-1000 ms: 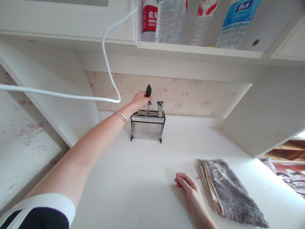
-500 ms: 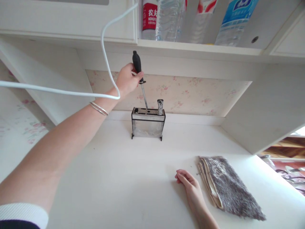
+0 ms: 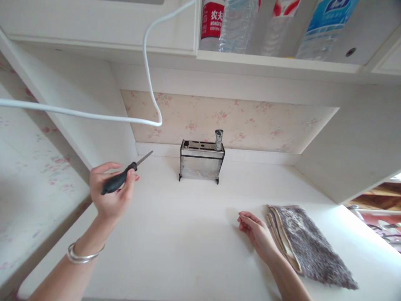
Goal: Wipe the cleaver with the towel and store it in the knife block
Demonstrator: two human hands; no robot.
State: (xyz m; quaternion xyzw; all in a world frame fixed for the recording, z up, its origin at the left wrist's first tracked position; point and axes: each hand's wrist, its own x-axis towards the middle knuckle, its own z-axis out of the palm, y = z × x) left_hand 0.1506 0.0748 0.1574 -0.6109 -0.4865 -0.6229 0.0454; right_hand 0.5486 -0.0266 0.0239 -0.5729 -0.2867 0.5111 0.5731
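Observation:
My left hand (image 3: 108, 202) is closed around the black handle of a sharpening steel (image 3: 118, 180). Its grey metal rod points up and to the right, over the left part of the white counter. To the right of it stands a narrow knife block (image 3: 201, 165) with clear sides and slots in its metal top, apart from the steel. One worn, grey-and-black handle (image 3: 219, 140) sticks up from the block's right end. My right hand (image 3: 257, 232) rests on the counter with its fingers loosely curled and nothing visible in them, just left of a folded grey-brown towel (image 3: 310, 246).
A white cable (image 3: 103, 117) hangs across the upper left. Several plastic bottles (image 3: 238, 25) stand on the open cupboard shelf above the counter. White side panels (image 3: 354, 146) and a flowered back wall (image 3: 194, 119) enclose the counter.
My left hand has drawn the sharpening steel out of the knife block, carried it left and down, and tilted it. My right hand remains beside the towel. The view has shifted slightly.

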